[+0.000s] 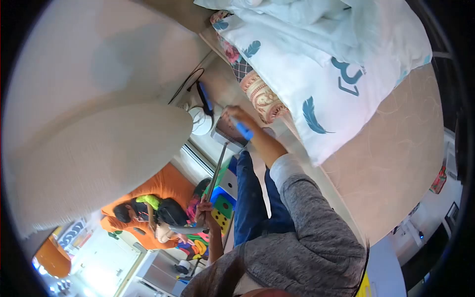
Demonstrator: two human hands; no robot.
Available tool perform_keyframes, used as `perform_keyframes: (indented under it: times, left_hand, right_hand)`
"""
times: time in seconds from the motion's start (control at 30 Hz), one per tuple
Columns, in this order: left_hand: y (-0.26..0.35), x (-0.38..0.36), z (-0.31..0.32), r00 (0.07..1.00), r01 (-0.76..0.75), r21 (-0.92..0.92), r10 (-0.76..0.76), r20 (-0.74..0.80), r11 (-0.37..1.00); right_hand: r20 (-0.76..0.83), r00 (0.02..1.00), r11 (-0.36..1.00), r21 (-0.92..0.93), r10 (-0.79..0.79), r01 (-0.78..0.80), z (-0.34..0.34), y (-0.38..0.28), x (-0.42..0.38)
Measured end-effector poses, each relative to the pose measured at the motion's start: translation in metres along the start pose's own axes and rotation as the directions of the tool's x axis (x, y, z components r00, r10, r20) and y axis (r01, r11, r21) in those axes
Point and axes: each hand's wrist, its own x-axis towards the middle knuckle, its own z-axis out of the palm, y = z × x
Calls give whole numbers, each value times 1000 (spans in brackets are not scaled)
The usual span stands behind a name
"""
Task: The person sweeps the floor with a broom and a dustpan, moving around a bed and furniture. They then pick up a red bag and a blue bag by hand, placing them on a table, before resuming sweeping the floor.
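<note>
My left hand (203, 214) is closed around the long metal pole (216, 173) of a dustpan, near its upper end. The dustpan's grey pan (217, 133) rests on the floor, with a toothed comb-like edge showing. Stretched down over the pan, my right hand (234, 116) has curled fingers around a slim blue-and-whitish handle-like object (243, 130); motion blur hides its exact kind. A blue-and-black brush head (204, 97) lies close beyond the pan, beside a round white object (201, 122).
A bed (396, 138) with a white feather-print pillow (316, 89) is at right. A large pale rounded piece of furniture (99, 153) fills the left. A person (148, 213) sits on an orange sofa (173, 185) near colourful dotted blocks (223, 204). A black cable (185, 81) runs by the wall.
</note>
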Motion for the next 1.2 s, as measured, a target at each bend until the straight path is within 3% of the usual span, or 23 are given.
perform_keyframes:
  times: [0.03, 0.07, 0.17, 0.2, 0.3, 0.37, 0.43, 0.5, 0.57, 0.73, 0.8, 0.9, 0.93, 1.0, 1.03, 1.07, 1.1, 1.13, 1.17, 1.2]
  left_hand:
    - [4, 9, -1, 999, 31, 11, -31, -11, 999]
    - [9, 15, -5, 998, 68, 23, -67, -20, 997]
    - [-2, 45, -17, 996, 86, 111, -87, 10, 990]
    - [-6, 57, -26, 995, 55, 155, -67, 73, 986]
    - [-9, 86, -43, 976, -17, 200, -27, 216, 980]
    - [-7, 101, -46, 959, -18, 144, -23, 282, 989]
    - [-7, 116, -48, 938, -8, 89, -23, 346, 996]
    - [-8, 128, -49, 916, 6, 46, -24, 400, 999]
    - [-9, 140, -50, 891, 47, 4, -44, 451, 999]
    - [-25, 176, -46, 786, 206, -122, -90, 611, 971]
    - [-56, 205, -58, 642, -16, -144, 121, 757, 989]
    - [-14, 184, -30, 715, 16, 0, -12, 699, 1000]
    - [-11, 189, -27, 670, 50, -19, -19, 742, 999]
    - [-2, 189, -15, 667, -14, 45, -24, 744, 999]
    - [7, 184, -7, 660, -46, 73, -25, 751, 996]
    - [2, 195, -8, 636, -60, 158, -84, 767, 986]
    - [0, 205, -8, 599, -81, 153, -74, 797, 985]
    - [-7, 219, -8, 556, -99, 147, -68, 828, 984]
    - [-12, 218, 0, 521, -117, 140, -60, 852, 983]
    - [-1, 200, 9, 524, -122, 126, -43, 851, 985]
  right_hand:
    - [-76, 997, 998, -57, 10, -14, -13, -6, 15]
    - [-222, 957, 982, 14, 185, -187, -20, -17, 29]
    - [-95, 992, 957, 270, -78, 101, -43, -17, 19]
    - [8, 992, 960, 251, -128, 122, -50, -10, 18]
    - [-213, 976, 943, 332, 47, 27, -63, 26, 2]
    - [-462, 886, 835, 498, 30, 232, -49, 47, -46]
    - [-457, 858, 862, 506, 236, 32, -51, 54, -84]
    - [-558, 816, 814, 539, 152, 217, -32, 75, -132]
    - [-616, 772, 908, 397, 154, 136, -36, 117, -173]
    - [-719, 646, 728, 583, 255, 362, 12, 184, -306]
    - [-766, 584, 655, 590, 270, 471, 30, 219, -357]
    - [-814, 486, 568, 573, 316, 591, 52, 278, -423]
    - [-826, 468, 521, 563, 315, 642, 55, 299, -441]
    - [-843, 427, 464, 537, 327, 705, 53, 338, -459]
    - [-912, 320, 463, 406, 255, 788, 49, 355, -459]
    - [-937, 244, 547, 344, 249, 763, 47, 354, -455]
    - [-905, 376, 227, 415, 198, 881, 17, 433, -433]
    - [-947, 99, 590, 270, 306, 761, 39, 418, -412]
    - [-931, -187, 861, 194, 313, 471, 64, 370, -374]
    - [-907, -298, 893, 155, 298, 422, 105, 329, -362]
